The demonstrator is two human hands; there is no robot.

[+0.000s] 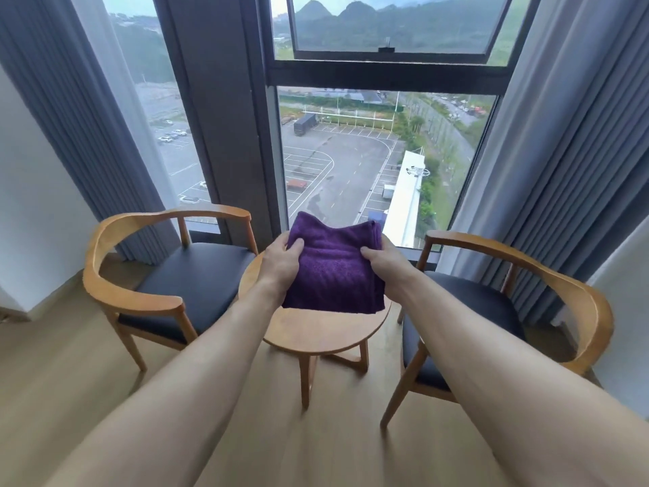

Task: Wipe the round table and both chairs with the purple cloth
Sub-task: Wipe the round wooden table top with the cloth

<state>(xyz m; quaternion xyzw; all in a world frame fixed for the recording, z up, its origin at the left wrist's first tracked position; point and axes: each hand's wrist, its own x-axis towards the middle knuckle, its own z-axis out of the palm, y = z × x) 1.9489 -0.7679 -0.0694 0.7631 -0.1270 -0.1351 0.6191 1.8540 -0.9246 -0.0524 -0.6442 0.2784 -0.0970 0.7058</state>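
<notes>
Two bare forearms reach forward from the camera. Beyond them stand two wooden armchairs with dark seats, the left chair (168, 275) and the right chair (491, 311), flanking one round table (326, 332). One folded purple cloth (333, 272) is held above the tabletop: the left hand (281, 261) and right hand (381, 260) each grasp a side.

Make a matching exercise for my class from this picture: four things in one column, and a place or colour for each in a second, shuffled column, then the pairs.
Things
1. cloth
2. round table
3. chair seat
4. curtain

Descriptions
A. hangs beside the window
B. held in both hands, purple
C. dark padded surface in a wooden frame
D. stands between the two chairs, light wood

Pairs: 1-B, 2-D, 3-C, 4-A
</notes>
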